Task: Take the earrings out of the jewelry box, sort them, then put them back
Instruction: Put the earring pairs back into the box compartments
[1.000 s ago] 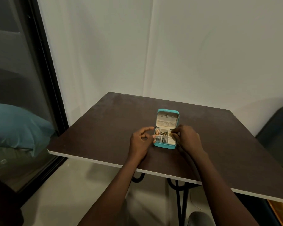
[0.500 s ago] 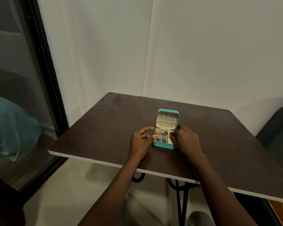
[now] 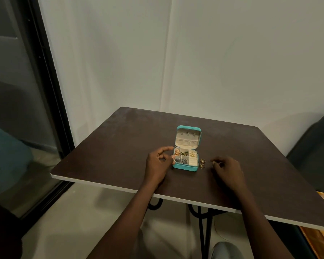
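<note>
A small teal jewelry box [image 3: 185,167] stands open on the dark table [image 3: 120,146], its cream-lined lid [image 3: 188,137] upright at the back. Its compartments hold several earrings: gold, dark green and grey ones. Two gold earrings [image 3: 202,163] lie on the table just right of the box. My left hand [image 3: 158,165] rests at the box's left side, thumb against its edge, forefinger raised. My right hand [image 3: 227,170] lies on the table right of the loose earrings, fingers loosely curled and holding nothing.
The table's white front edge [image 3: 157,196] runs below my forearms. A dark glass door [image 3: 17,109] stands at the left, a white wall behind, and a dark seat [image 3: 318,146] at the right. Black metal table legs [image 3: 202,227] show underneath.
My right hand has left the box and moved right. Two gold earrings now lie on the table beside the box. The left hand has stayed in place.
</note>
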